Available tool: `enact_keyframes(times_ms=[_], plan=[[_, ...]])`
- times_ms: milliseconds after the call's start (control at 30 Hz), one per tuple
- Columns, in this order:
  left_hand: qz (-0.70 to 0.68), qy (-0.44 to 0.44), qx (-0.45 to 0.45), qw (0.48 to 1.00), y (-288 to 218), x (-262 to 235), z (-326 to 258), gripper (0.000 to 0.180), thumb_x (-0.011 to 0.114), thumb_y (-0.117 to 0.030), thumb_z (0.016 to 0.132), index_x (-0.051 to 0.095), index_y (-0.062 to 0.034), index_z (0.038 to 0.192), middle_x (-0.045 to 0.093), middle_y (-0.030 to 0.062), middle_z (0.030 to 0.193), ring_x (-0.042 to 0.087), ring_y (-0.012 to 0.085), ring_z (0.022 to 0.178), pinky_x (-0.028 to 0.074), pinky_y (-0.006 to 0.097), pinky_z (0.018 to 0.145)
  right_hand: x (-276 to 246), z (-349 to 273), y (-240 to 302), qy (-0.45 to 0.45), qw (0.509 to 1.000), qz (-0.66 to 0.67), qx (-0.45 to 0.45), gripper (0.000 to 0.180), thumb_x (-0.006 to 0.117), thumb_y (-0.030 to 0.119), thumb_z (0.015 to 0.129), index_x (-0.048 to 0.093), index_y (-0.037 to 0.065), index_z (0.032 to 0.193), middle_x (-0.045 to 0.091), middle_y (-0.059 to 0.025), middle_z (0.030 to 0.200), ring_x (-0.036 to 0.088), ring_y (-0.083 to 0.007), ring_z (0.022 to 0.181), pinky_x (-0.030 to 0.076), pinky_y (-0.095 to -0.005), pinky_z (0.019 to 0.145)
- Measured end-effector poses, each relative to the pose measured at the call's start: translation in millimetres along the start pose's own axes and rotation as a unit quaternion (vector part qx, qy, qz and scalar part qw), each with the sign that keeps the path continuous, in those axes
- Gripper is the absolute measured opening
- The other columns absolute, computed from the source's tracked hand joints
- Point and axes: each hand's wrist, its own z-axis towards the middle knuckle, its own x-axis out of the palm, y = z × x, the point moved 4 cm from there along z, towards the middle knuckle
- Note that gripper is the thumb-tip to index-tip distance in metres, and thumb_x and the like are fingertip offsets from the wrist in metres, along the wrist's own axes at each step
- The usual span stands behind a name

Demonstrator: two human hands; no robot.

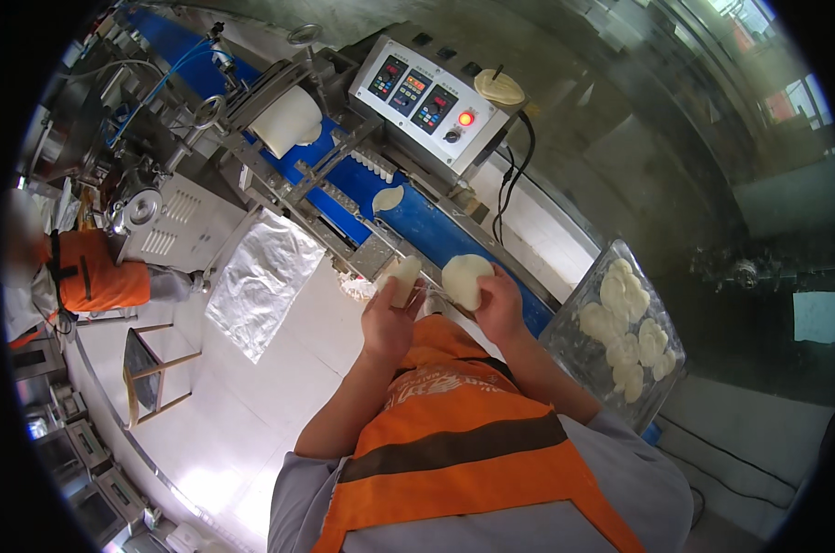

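My left hand (pixel 388 318) grips a pale, flattened piece of dough (pixel 402 278), held up in front of my orange apron. My right hand (pixel 498 304) holds a round flat dough disc (pixel 465 279) just above the near end of the blue conveyor belt (pixel 426 226). The two pieces sit side by side, a small gap between them. Another small dough piece (pixel 388 197) lies farther up the belt. At the belt's far end a thick white dough sheet (pixel 288 120) feeds through the rollers.
A clear tray (pixel 574 304) with several dough discs stands right of my right hand. A grey control panel (pixel 426 97) with a lit red button sits behind the belt. A foil sheet (pixel 260 276) hangs left. A person in orange (pixel 99 281) stands far left near a stool (pixel 154 369).
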Motion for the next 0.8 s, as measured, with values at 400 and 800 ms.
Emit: enact_keyframes(times_ms=[400, 800], plan=[[0.437, -0.066, 0.152, 0.884, -22, -29, -21, 0.026, 0.062, -0.014, 0.097, 0.065, 0.0033, 0.116, 0.070, 0.0065, 0.094, 0.064, 0.0111, 0.077, 0.049, 0.025, 0.071, 50, 156, -63, 0.028, 0.987, -0.038, 0.152, 0.032, 0.068, 0.023, 0.090, 0.067, 0.001, 0.114, 0.069, -0.0094, 0.104, 0.066, -0.0166, 0.092, 0.054, -0.0318, 0.075], [0.480, -0.133, 0.195, 0.845, -37, -37, -38, 0.026, 0.068, -0.014, 0.093, 0.069, 0.0019, 0.114, 0.070, 0.0039, 0.085, 0.059, 0.0071, 0.075, 0.049, 0.025, 0.067, 47, 221, -114, -0.035, 0.861, -0.506, 0.034, 0.027, 0.069, 0.023, 0.086, 0.072, -0.003, 0.090, 0.072, -0.0122, 0.071, 0.071, -0.0207, 0.056, 0.055, -0.0327, 0.055]])
